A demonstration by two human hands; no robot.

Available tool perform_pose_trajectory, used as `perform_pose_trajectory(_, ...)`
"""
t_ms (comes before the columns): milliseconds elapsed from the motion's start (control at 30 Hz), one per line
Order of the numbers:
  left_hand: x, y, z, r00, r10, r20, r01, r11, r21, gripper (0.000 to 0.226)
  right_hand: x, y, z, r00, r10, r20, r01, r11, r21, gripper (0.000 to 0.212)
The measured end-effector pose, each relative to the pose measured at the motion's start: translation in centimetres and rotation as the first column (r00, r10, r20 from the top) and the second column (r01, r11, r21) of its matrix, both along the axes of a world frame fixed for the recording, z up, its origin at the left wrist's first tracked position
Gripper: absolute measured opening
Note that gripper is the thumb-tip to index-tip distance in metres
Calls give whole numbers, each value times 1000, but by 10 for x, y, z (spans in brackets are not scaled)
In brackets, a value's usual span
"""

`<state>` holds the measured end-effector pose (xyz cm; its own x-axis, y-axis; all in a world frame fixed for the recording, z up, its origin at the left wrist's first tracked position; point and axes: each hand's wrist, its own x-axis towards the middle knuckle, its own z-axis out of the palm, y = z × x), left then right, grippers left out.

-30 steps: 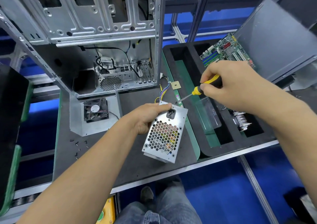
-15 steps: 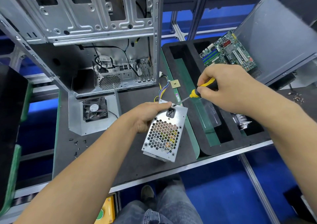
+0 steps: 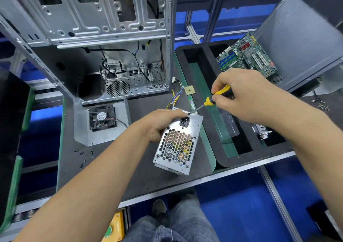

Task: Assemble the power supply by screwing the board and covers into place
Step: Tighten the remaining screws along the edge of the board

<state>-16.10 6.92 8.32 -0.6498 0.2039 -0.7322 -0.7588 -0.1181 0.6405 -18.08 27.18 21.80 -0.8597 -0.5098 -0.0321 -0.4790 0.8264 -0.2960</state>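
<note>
The left hand (image 3: 163, 123) stays clamped on the perforated silver metal power supply box (image 3: 178, 141), tilted on the dark bench mat (image 3: 141, 176). The right hand (image 3: 239, 97), fingers wrapped round the yellow-and-black-handled screwdriver (image 3: 213, 98), has lowered its tip onto the box's upper corner; screw-driving appears underway.

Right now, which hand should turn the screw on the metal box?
The right hand. It already grips the screwdriver, whose tip meets the far top edge of the power supply. The left hand is busy holding that box steady.
</note>
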Motion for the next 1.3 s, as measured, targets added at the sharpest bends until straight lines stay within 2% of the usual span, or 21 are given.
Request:
perform_pose_trajectory(300, -4, 2, 4, 1000, -12, 10, 13, 996, -93, 10, 2, -5, 0, 999, 30, -11, -30, 999, 11, 6)
perform_pose_trajectory(700, -5, 6, 5, 1000, -14, 5, 14, 992, -125, 12, 3, 4, 3, 1000, 28, 2, -28, 1000, 2, 4)
perform_pose_trajectory(800, -5, 6, 5, 1000, -13, 4, 13, 991, -130, 12, -1, 15, 6, 999, -29, -23, 29, 999, -15, 8)
perform_pose_trajectory(867, -5, 6, 5, 1000, -12, 2, 12, 991, -134, 12, -5, 23, 4, 990, -138, -35, 133, 983, -131, 16)
perform_pose_trajectory(933, -5, 6, 4, 1000, -7, 3, 8, 991, -137, 12, -6, 23, -13, 959, -268, 87, 281, 882, -378, 31)
perform_pose_trajectory(1000, -5, 8, 4, 1000, -2, -3, 1, 991, -135, 12, -1, 15, -35, 870, -304, 388, 489, 631, -603, 42)
perform_pose_trajectory(1033, -5, 8, 4, 1000, 2, -11, -4, 991, -135, 12, 2, 10, -46, 821, -275, 500, 564, 521, -640, 37)
perform_pose_trajectory(1067, -5, 9, 4, 1000, 6, -18, -9, 991, -134, 13, 6, 4, -57, 792, -250, 557, 602, 467, -647, 27)
perform_pose_trajectory(1167, -5, 10, 4, 1000, 14, -20, -17, 992, -128, 12, 16, -11, -85, 788, -253, 561, 607, 466, -644, 4)
perform_pose_trajectory(1300, -5, 10, 4, 1000, -1, -25, -2, 992, -129, 13, 26, -29, -101, 793, -239, 561, 608, 361, -707, 6)
